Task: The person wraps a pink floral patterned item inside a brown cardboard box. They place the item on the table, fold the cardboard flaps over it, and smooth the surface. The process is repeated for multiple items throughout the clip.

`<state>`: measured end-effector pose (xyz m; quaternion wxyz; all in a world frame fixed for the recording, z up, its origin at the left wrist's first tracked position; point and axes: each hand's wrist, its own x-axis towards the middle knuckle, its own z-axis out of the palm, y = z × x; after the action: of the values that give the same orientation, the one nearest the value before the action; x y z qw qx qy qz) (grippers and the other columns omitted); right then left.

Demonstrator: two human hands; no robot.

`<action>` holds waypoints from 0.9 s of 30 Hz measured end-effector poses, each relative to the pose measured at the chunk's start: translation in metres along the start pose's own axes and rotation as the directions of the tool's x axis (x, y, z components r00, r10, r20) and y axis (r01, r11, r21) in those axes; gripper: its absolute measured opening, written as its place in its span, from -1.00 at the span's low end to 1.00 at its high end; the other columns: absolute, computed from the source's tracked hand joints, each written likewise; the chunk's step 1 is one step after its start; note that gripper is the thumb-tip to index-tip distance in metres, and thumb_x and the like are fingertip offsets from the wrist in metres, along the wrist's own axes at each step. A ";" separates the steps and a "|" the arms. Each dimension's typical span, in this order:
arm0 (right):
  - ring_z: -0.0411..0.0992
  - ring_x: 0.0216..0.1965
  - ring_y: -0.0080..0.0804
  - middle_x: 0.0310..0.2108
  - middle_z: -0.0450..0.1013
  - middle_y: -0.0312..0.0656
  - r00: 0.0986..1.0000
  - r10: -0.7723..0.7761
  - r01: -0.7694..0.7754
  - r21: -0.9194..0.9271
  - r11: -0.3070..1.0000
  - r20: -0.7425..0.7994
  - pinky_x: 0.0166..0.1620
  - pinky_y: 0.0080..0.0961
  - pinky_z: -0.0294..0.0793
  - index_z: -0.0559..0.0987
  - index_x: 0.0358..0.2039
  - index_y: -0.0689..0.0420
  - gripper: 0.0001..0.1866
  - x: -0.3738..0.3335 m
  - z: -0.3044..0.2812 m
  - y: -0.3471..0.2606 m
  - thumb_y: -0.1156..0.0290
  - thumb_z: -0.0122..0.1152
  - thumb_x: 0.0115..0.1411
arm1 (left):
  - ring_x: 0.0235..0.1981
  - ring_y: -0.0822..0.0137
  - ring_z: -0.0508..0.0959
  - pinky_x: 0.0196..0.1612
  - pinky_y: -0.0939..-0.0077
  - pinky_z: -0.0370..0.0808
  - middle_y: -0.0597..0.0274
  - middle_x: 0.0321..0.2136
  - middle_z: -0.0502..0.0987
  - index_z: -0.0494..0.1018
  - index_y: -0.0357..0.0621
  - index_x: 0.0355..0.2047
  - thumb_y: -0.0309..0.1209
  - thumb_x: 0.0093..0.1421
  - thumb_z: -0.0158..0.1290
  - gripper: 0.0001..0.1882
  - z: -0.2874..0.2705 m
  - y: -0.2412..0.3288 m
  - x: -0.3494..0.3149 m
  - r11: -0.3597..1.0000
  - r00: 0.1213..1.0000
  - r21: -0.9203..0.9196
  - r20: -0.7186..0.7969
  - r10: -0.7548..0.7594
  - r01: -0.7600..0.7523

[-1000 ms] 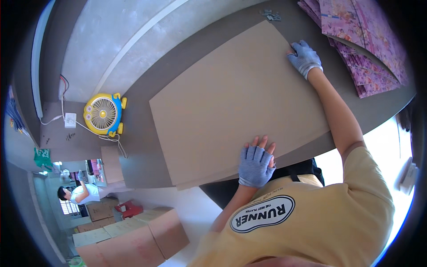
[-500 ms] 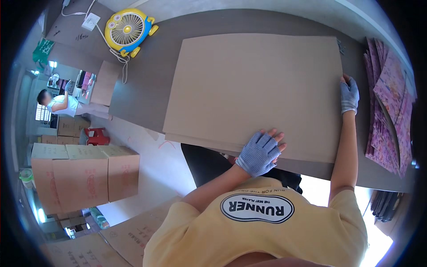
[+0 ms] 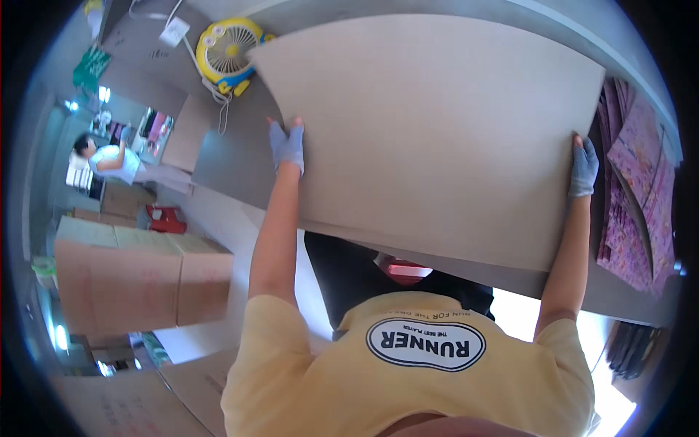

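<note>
A large greyish-brown cardboard sheet (image 3: 437,138) is held up by its two side edges, its far edge bowed and raised above the table. My left hand (image 3: 288,151), in a light blue fingerless glove, grips the left edge, with the thumb and one finger showing. On the opposite side, my right hand (image 3: 584,171), gloved alike, is closed on the right edge with its thumb on top. Whatever lies under the sheet is mostly hidden.
A yellow and blue fan (image 3: 229,54) stands by the sheet's far left corner on the grey table (image 3: 240,160). Pink patterned pieces (image 3: 637,182) lie stacked at the right. Cardboard boxes (image 3: 138,280) and a red stool (image 3: 166,218) stand left; another person (image 3: 116,160) is beyond.
My left hand has moved from the sheet's near edge to its left edge. The sheet has risen and now bends; my right hand still holds the right edge, slightly farther right.
</note>
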<state>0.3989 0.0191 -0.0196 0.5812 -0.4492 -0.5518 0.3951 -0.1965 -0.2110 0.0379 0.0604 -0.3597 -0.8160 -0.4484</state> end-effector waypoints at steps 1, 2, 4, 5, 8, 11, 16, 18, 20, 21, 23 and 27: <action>0.39 -0.15 -0.58 -0.16 0.50 -0.31 0.998 0.055 -0.056 -0.080 0.995 -0.013 -0.04 -0.68 0.34 0.49 -0.03 0.30 -0.61 0.006 -0.013 0.012 0.29 0.18 0.24 | 0.18 0.09 0.29 0.24 0.34 0.17 -0.13 0.16 0.27 0.22 -0.35 0.15 -0.11 0.09 0.16 -0.26 0.005 -0.003 0.007 0.996 0.992 -0.088 0.123 0.013 -0.003; 0.40 -0.14 -0.51 -0.17 0.50 -0.24 0.998 0.062 -0.055 -0.185 0.981 0.029 -0.03 -0.64 0.34 0.48 -0.03 0.36 -0.50 0.002 -0.012 0.011 0.18 0.22 0.21 | 0.15 0.10 0.33 0.22 0.36 0.20 -0.15 0.15 0.30 0.23 -0.37 0.14 -0.11 0.09 0.16 -0.27 0.006 -0.004 0.010 0.994 0.978 -0.099 0.206 -0.022 0.043; 0.44 -0.10 -0.37 -0.15 0.52 -0.07 0.985 0.168 -0.114 -0.595 0.796 0.036 0.01 -0.52 0.33 0.48 -0.01 0.30 -0.39 -0.010 0.010 -0.014 -0.01 0.19 0.16 | 0.10 0.11 0.40 0.18 0.39 0.26 -0.18 0.11 0.35 0.26 -0.41 0.11 -0.12 0.10 0.16 -0.28 -0.008 -0.019 0.009 0.983 0.925 -0.069 0.355 -0.136 0.171; 0.45 -0.08 -0.30 -0.13 0.52 -0.05 0.991 0.131 -0.088 -0.647 0.757 0.019 0.02 -0.49 0.34 0.48 0.00 0.25 -0.40 -0.015 0.026 -0.023 -0.02 0.17 0.16 | 0.02 0.14 0.44 0.10 0.39 0.32 -0.15 0.02 0.42 0.31 -0.40 0.05 -0.12 0.11 0.15 -0.34 -0.017 -0.035 0.016 0.992 0.946 -0.061 0.313 -0.083 0.107; 0.45 -0.03 -0.13 -0.09 0.50 -0.01 0.997 0.071 -0.008 -0.793 0.609 0.044 0.02 -0.39 0.36 0.49 0.01 0.15 -0.42 -0.019 0.032 -0.018 -0.06 0.13 0.16 | -0.19 0.24 0.53 -0.11 0.39 0.42 -0.05 -0.24 0.56 0.45 -0.38 -0.15 -0.11 0.14 0.12 -0.49 -0.035 -0.067 0.035 0.996 0.938 0.082 0.347 0.006 -0.037; 0.43 -0.01 -0.04 -0.07 0.49 -0.01 0.996 0.063 0.025 -0.867 0.497 0.065 0.03 -0.32 0.37 0.47 0.04 0.10 -0.42 -0.016 0.022 -0.012 -0.08 0.10 0.17 | -0.36 0.31 0.54 -0.27 0.33 0.41 0.07 -0.45 0.57 0.50 -0.33 -0.34 -0.11 0.16 0.10 -0.58 -0.045 -0.007 0.053 0.935 0.792 0.271 0.610 0.017 -0.229; 0.42 -0.02 -0.01 -0.08 0.48 0.00 0.985 0.158 -0.008 -0.913 0.409 0.062 0.01 -0.25 0.40 0.42 0.10 0.03 -0.43 -0.021 0.031 -0.031 -0.07 0.04 0.21 | -0.47 0.49 0.43 -0.35 0.58 0.41 0.29 -0.53 0.48 0.51 -0.26 -0.26 -0.14 0.20 0.09 -0.63 -0.063 0.084 0.078 0.934 0.493 0.128 0.868 0.057 -0.334; 0.42 -0.02 0.01 -0.08 0.48 0.01 0.992 0.117 -0.003 -0.903 0.429 0.053 0.00 -0.22 0.40 0.41 0.09 0.02 -0.45 -0.021 0.033 -0.022 -0.06 0.01 0.21 | -0.35 0.42 0.44 -0.21 0.56 0.41 0.17 -0.37 0.48 0.45 -0.25 -0.15 -0.14 0.19 0.09 -0.59 -0.031 0.087 0.072 0.968 0.686 -0.226 0.687 0.238 -0.110; 0.41 -0.02 0.02 -0.07 0.47 0.02 0.988 0.139 -0.001 -0.910 0.414 0.063 0.00 -0.21 0.40 0.42 0.08 0.02 -0.45 -0.023 0.035 -0.026 -0.07 0.01 0.21 | -0.11 0.22 0.40 -0.02 0.46 0.35 -0.01 -0.12 0.39 0.35 -0.18 -0.01 -0.08 0.15 0.10 -0.48 0.008 0.104 0.046 0.933 0.756 -0.281 0.555 0.347 -0.222; 0.41 -0.01 0.03 -0.06 0.46 0.02 0.987 0.144 0.000 -0.916 0.402 0.063 0.00 -0.20 0.40 0.42 0.08 0.03 -0.45 -0.022 0.034 -0.029 -0.07 0.00 0.21 | 0.06 0.04 0.34 0.10 0.37 0.29 -0.14 0.06 0.30 0.30 -0.12 0.08 -0.03 0.11 0.11 -0.38 0.030 0.119 0.029 0.901 0.722 -0.144 0.552 0.416 -0.409; 0.41 -0.02 0.04 -0.07 0.47 0.02 0.992 0.103 0.026 -0.913 0.407 0.074 0.00 -0.19 0.40 0.42 0.08 0.02 -0.45 -0.022 0.038 -0.027 -0.07 0.00 0.21 | 0.21 0.00 0.20 0.19 0.23 0.19 -0.11 0.16 0.20 0.13 0.00 0.24 0.10 0.14 -0.01 -0.24 0.071 0.116 -0.003 0.918 0.697 -0.155 0.608 0.379 -0.364; 0.43 -0.06 0.05 -0.12 0.49 0.00 0.996 0.071 0.015 -0.917 0.398 0.048 -0.02 -0.17 0.41 0.43 0.07 0.00 -0.46 -0.024 0.036 -0.029 -0.07 -0.01 0.21 | 0.25 -0.10 0.13 0.18 -0.11 0.13 -0.07 0.20 0.16 0.10 0.14 0.28 0.16 0.22 -0.26 -0.31 0.101 0.159 -0.079 0.673 0.685 0.413 0.702 0.194 -0.614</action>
<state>0.3598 -0.0091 0.0010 0.2107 -0.6874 -0.6929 0.0548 -0.0143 -0.1208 0.0541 0.0150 -0.6238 -0.7813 0.0131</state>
